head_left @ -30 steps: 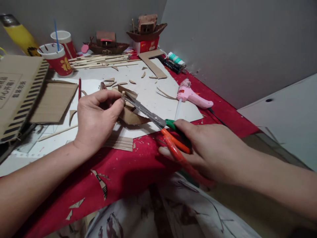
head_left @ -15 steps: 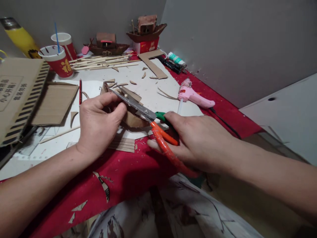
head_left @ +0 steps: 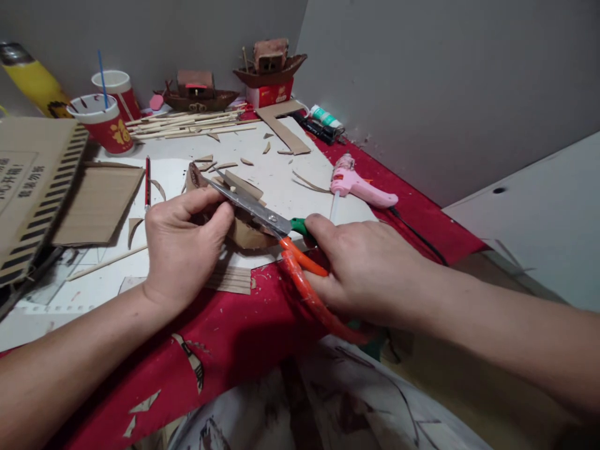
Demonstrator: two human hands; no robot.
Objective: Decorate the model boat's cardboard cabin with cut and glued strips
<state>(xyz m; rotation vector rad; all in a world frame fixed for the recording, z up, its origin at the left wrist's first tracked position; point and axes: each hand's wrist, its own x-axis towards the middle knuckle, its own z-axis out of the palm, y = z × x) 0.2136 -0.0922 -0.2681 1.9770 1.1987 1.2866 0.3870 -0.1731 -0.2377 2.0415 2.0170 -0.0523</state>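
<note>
My right hand (head_left: 360,262) grips a pair of scissors (head_left: 300,275) with orange and green handles. Their metal blades reach leftward to the fingertips of my left hand (head_left: 187,237). Thumb and index finger of that hand are pinched together at the side of a small brown cardboard boat (head_left: 250,236). Its pointed end shows beyond the fingers; the blades cross over it and hide part of the hull. The pale round end of a thin stick is visible by the blades. A strip of cardboard (head_left: 241,182) is just behind them.
A pink glue gun (head_left: 360,184) lies to the right. At the back are two finished model boats (head_left: 197,92), wooden sticks (head_left: 187,125), red paper cups (head_left: 105,128) and a yellow bottle (head_left: 35,81). Cardboard sheets (head_left: 98,203) are at left, with scraps scattered around.
The view has shifted slightly, so most things sit a little lower and further left. Both hands keep their holds, and the scissors stay across the boat.
</note>
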